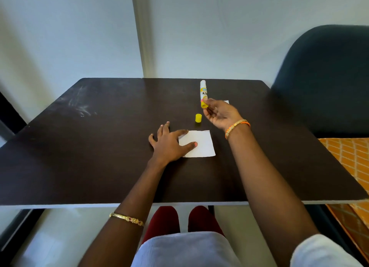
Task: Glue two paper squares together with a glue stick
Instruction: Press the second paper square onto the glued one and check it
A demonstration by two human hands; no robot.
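A white paper square [201,145] lies flat on the dark table [99,147]. My left hand [169,143] rests spread on the table, thumb and forefinger pressing the square's left edge. My right hand [219,115] is raised palm up and holds the glue stick [203,94] by its yellow base between thumb and fingers, with the white glue end pointing up and away. The stick's yellow cap [198,119] stands alone on the table between my hands. A corner of a second white paper [226,102] shows behind my right hand; the rest is hidden.
A dark blue chair [323,77] stands at the table's right side. Orange patterned fabric [351,167] lies beyond the right edge. A white wall runs along the table's far edge. My knees show under the near edge.
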